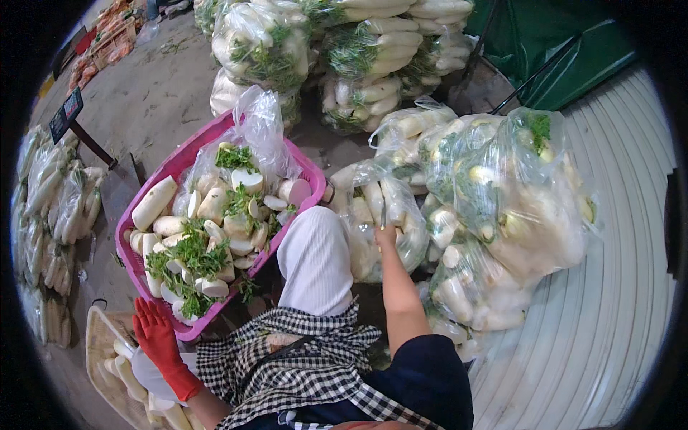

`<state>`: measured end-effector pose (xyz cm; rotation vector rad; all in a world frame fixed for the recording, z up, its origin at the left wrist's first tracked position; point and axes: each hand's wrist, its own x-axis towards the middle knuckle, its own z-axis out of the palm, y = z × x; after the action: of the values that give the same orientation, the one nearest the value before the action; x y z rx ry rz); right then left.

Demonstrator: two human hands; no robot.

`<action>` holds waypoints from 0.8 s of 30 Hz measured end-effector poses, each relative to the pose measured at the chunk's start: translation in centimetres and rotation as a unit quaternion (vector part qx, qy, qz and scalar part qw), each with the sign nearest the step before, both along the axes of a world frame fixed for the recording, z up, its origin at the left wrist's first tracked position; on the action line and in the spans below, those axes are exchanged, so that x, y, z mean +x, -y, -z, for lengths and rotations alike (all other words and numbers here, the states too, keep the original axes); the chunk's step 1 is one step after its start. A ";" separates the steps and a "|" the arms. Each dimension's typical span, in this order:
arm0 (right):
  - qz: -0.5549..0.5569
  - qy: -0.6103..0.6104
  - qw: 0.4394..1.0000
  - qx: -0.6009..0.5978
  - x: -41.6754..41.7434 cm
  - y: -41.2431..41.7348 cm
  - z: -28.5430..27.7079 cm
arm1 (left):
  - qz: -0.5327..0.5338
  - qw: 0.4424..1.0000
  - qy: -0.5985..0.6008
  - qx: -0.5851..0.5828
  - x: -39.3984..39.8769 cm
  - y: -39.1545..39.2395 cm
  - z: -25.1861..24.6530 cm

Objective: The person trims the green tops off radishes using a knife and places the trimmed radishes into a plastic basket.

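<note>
My left hand (156, 329), in a red rubber glove, is stretched out flat with nothing in it. It hovers near the lower left corner of a pink plastic basket (122, 252), above my left knee. Cut white radishes (215, 203), slices and leafy green tops (188, 258) fill that basket, along with a clear plastic bag (260, 121). My bare right hand (385, 236) grips a knife (383, 210), its blade pointing away from me. Under the knife lies a clear bag of white radishes (411, 223), and whether the blade touches it I cannot tell.
More bagged radishes (484, 183) are heaped on the right against a ribbed pale wall (596, 322). Stacked bags (371, 59) stand ahead, beside a green tarp (543, 54). A cream basket (92, 344) holds whole radishes at lower left. A scale's display (66, 114) rises beyond the pink basket.
</note>
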<state>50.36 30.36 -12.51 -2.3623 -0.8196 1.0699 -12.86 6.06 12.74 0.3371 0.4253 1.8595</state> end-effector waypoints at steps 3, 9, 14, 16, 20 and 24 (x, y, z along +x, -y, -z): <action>-0.021 -0.049 0.995 -0.080 4.6 -0.6 6.7 | -0.254 0.928 0.032 -0.271 3.8 -2.2 -5.6; 0.006 -0.233 0.964 -0.129 1.2 -1.9 6.9 | -0.247 0.872 -0.296 -0.302 -2.5 6.4 -0.8; 0.030 -0.231 0.971 -0.050 2.6 0.0 3.5 | -0.304 0.901 0.079 -0.299 1.6 2.8 -3.6; -0.017 -0.164 0.986 -0.008 3.2 1.5 1.4 | -0.277 0.919 0.054 -0.277 0.9 3.0 -2.9; 0.042 -0.152 0.974 0.163 0.7 4.8 -11.8 | -0.230 0.947 -0.114 -0.193 -3.2 7.4 2.1; 0.084 -0.180 0.931 0.305 3.7 8.0 -17.2 | -0.127 0.933 -0.277 -0.191 1.1 2.1 2.0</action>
<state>54.06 22.33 4.68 -1.6235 -0.6711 0.9605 -11.78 3.95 10.76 0.5583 1.2496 1.8564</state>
